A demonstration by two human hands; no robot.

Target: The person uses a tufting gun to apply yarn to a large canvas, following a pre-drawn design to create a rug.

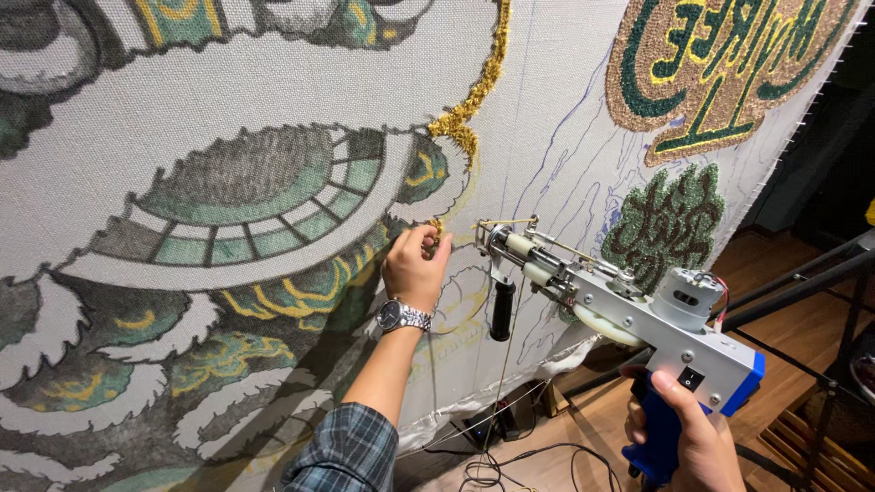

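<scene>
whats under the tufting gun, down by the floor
Below the tufting gun lie black cables on the wooden floor, with a dark box by the cloth. The right hand covers the blue grip.

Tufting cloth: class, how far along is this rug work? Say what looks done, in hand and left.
Done: the green and yellow emblem top right looks filled. In hand: left hand pinches gold yarn at the cloth; right hand grips the tufting gun. Left: blue outlines beside the gold line remain bare.
</scene>
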